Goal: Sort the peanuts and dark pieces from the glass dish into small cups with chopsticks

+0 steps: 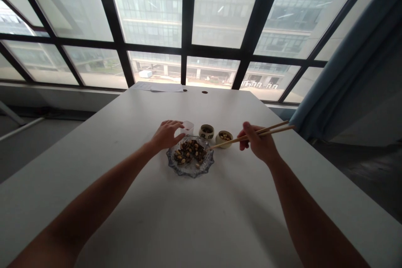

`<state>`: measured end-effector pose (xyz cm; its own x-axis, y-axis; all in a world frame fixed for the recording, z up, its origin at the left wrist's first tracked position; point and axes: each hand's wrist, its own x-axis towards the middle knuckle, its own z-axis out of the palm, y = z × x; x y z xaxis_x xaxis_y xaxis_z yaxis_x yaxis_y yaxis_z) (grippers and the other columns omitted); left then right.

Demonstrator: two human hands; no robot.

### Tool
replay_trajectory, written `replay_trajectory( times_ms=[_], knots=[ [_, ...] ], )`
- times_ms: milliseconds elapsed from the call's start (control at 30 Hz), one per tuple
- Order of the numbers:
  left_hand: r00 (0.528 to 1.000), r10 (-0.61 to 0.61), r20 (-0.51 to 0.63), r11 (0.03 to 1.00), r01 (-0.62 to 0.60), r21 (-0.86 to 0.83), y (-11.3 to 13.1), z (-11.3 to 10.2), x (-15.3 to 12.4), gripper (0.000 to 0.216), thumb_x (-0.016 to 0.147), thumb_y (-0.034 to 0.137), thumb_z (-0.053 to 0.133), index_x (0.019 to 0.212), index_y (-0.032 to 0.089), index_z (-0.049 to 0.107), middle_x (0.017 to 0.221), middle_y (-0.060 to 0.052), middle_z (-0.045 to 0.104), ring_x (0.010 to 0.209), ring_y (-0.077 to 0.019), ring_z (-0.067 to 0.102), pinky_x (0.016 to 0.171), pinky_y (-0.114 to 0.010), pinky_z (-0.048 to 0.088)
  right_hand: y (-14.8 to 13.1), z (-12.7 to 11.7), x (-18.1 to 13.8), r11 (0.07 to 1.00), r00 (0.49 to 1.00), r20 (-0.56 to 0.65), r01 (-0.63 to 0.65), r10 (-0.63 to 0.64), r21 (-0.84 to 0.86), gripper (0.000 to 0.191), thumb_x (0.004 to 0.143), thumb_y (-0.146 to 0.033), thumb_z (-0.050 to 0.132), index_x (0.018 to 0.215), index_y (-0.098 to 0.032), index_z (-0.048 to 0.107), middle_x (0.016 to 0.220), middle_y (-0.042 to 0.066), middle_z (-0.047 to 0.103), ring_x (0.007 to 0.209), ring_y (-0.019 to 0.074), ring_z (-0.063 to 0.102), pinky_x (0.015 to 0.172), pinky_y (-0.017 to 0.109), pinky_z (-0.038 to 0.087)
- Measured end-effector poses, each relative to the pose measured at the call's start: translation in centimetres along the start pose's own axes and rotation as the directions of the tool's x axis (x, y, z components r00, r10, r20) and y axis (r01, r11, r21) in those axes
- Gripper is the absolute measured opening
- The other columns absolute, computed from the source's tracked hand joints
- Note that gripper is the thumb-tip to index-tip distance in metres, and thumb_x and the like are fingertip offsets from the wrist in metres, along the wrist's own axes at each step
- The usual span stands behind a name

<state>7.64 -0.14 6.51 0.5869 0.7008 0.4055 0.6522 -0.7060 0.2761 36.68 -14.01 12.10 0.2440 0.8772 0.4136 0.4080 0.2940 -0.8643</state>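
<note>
A pair of wooden chopsticks [265, 131] is gripped in my right hand [258, 141]; their tips hover at the right rim of a scalloped glass dish [191, 170]. Inside that dish lies a mix of dark seeds and pale nuts [189, 152]. My left hand [168, 134] has its fingers apart at the dish's far left edge, beside a small translucent white cup [187, 127]; whether the fingertips touch the cup I cannot tell. Behind the dish stands a small cream pot [206, 135] with dark contents. Right of it, another cream pot [224, 144] holds pale nuts.
All of this rests on a white table [150, 209]. Sheets of paper [161, 87] lie at its far edge, near two round holes. A large framed window [185, 29] rises beyond, and a blue curtain [348, 58] hangs at the right.
</note>
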Motion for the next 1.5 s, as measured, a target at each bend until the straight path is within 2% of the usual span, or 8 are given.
replay_trajectory(
  times_ms=[100,167,367,733,1000,1200,1367,1500],
  knots=[
    [0.998,-0.055,-0.009,0.998,0.055,0.016,-2.3,-0.1,-1.8,0.034,0.084,0.039,0.060,0.115,0.026,0.067,0.139,-0.007,0.061,0.130,-0.0286,0.054,0.112,-0.050,0.037,0.4,2.2,-0.7,0.992,0.945,0.309,-0.123,0.112,0.015,0.063,0.075,-0.077,0.061,0.056,-0.018,0.065,0.037,0.001,0.057,0.032,0.0112,0.048,0.033,0.022,0.034],
    [0.995,-0.100,-0.013,0.995,0.100,0.012,-3.1,0.1,-2.6,0.037,0.082,0.038,0.061,0.117,0.027,0.066,0.143,-0.007,0.058,0.133,-0.0291,0.051,0.112,-0.051,0.037,1.0,3.5,-1.1,0.991,0.925,0.357,-0.137,0.128,-0.001,0.061,0.077,-0.076,0.061,0.058,-0.018,0.066,0.039,0.002,0.058,0.034,0.0116,0.050,0.034,0.022,0.035],
    [0.993,-0.114,-0.018,0.993,0.113,-0.028,-2.7,0.6,-3.0,0.045,0.079,0.048,0.067,0.119,0.027,0.064,0.146,-0.009,0.054,0.135,-0.0292,0.049,0.117,-0.053,0.029,2.7,5.2,-1.5,1.000,0.983,0.185,0.014,-0.013,-0.005,0.054,0.081,-0.067,0.064,0.054,-0.020,0.065,0.048,0.002,0.062,0.046,0.0139,0.054,0.042,0.025,0.040],
    [0.983,-0.127,-0.132,0.986,0.140,0.090,-1.6,1.0,-2.1,0.036,0.075,0.038,0.070,0.109,0.027,0.066,0.144,-0.008,0.056,0.133,-0.0307,0.050,0.119,-0.057,0.020,4.2,5.0,-1.6,0.992,0.992,-0.002,0.123,-0.123,-0.014,0.047,0.093,-0.060,0.053,0.072,-0.021,0.068,0.053,0.002,0.064,0.050,0.0154,0.059,0.051,0.027,0.047],
    [0.944,-0.082,-0.321,0.993,0.105,0.055,-2.8,2.0,-3.1,0.033,0.086,0.040,0.062,0.114,0.023,0.062,0.140,-0.011,0.059,0.129,-0.0297,0.054,0.117,-0.054,0.026,4.5,5.3,-1.9,0.938,0.949,0.098,0.312,-0.299,-0.152,0.044,0.097,-0.050,0.051,0.066,-0.022,0.064,0.059,0.003,0.066,0.052,0.0149,0.060,0.051,0.027,0.046],
    [0.899,-0.192,-0.393,0.980,0.157,-0.120,-4.6,3.8,-4.6,0.050,0.085,0.045,0.064,0.127,0.020,0.052,0.139,-0.015,0.056,0.130,-0.0314,0.052,0.109,-0.049,0.042,5.3,5.8,-2.1,0.884,0.909,0.167,0.411,-0.381,-0.224,0.039,0.095,-0.047,0.056,0.067,-0.022,0.065,0.057,0.001,0.065,0.049,0.0142,0.057,0.051,0.028,0.043],
    [0.878,-0.298,-0.374,0.942,0.208,-0.263,-5.1,4.7,-4.7,0.061,0.082,0.051,0.066,0.129,0.018,0.048,0.132,-0.017,0.058,0.124,-0.0325,0.057,0.105,-0.050,0.047,6.3,5.9,-2.6,0.925,0.938,0.136,0.340,-0.320,-0.169,0.039,0.095,-0.048,0.056,0.068,-0.022,0.066,0.062,0.003,0.070,0.052,0.0152,0.062,0.053,0.028,0.046],
    [0.859,-0.392,-0.328,0.892,0.269,-0.362,-5.2,4.7,-4.7,0.072,0.077,0.058,0.069,0.131,0.015,0.047,0.132,-0.020,0.058,0.123,-0.0338,0.058,0.102,-0.050,0.049,6.9,6.2,-2.8,0.992,0.992,-0.024,0.125,-0.126,-0.029,0.045,0.092,-0.059,0.055,0.070,-0.022,0.067,0.056,0.003,0.068,0.051,0.0165,0.062,0.053,0.030,0.049]
  ],
)
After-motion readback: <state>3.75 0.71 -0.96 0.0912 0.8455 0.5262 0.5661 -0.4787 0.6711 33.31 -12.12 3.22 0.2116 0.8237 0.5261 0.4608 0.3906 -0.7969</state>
